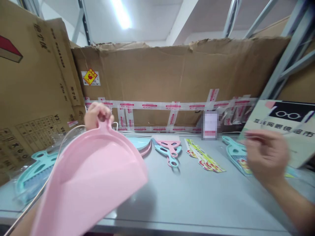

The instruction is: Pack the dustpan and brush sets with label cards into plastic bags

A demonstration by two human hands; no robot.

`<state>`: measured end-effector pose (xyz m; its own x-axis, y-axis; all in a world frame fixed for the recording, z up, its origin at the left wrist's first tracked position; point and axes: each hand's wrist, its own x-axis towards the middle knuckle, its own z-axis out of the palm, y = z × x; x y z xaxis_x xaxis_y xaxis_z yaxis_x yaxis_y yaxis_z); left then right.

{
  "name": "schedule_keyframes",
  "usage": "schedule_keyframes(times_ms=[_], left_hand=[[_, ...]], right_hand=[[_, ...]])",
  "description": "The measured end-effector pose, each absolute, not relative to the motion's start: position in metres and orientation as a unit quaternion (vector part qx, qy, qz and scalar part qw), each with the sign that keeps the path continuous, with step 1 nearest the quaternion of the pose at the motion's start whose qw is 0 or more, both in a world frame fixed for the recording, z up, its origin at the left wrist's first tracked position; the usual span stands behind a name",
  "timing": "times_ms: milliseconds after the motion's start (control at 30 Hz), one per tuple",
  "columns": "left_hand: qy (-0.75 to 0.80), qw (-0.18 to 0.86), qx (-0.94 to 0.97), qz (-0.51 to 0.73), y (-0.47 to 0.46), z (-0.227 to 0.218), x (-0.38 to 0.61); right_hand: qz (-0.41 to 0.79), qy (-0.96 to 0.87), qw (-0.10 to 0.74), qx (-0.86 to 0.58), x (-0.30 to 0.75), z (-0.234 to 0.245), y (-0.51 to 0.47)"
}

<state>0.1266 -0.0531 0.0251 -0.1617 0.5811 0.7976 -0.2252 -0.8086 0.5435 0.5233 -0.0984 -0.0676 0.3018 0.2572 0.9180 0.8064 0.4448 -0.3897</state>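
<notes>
My left hand [94, 114] is closed around the ringed handle of a pink dustpan [98, 164]. The pan is held up above the table, its wide edge tilted toward me, hiding part of the left arm. My right hand [267, 154] is raised at the right and smeared by motion; its fingers look curled, but whether they hold anything is unclear. Just behind it lies a teal dustpan set [235, 149] in clear plastic. In the middle, small pink and teal brushes [169, 149] lie stacked. Beside them are more dustpans [139, 143], partly covered by the pink one.
Printed card strips [204, 157] are fanned out on the grey table [184, 200]. Another bagged teal set [36, 173] lies at the left, near a white cable [46, 178]. Cardboard [157, 72] walls the back and left; a box with glasses artwork [283, 131] stands right.
</notes>
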Motion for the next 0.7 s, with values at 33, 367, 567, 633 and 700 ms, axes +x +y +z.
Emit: schedule_keyframes(times_ms=[33,367,567,633,700], left_hand=[[0.126,0.314,0.598,0.726,-0.050,0.031,0.137],[0.105,0.430,0.676,0.589,-0.031,0.018,0.200],[0.315,0.451,0.723,0.418,-0.038,-0.013,0.166],[0.377,0.431,0.727,0.379,-0.044,-0.028,0.160],[0.419,0.401,0.708,0.403,-0.048,-0.043,0.160]], right_hand=[[-0.161,-0.603,0.636,-0.454,0.501,-0.061,-0.095],[0.576,-0.654,0.365,-0.327,0.367,-0.044,-0.082],[0.408,-0.598,0.555,-0.411,0.375,-0.072,-0.056],[0.394,-0.605,0.551,-0.419,0.375,-0.079,-0.051],[0.386,-0.638,0.520,-0.416,0.379,-0.080,-0.049]])
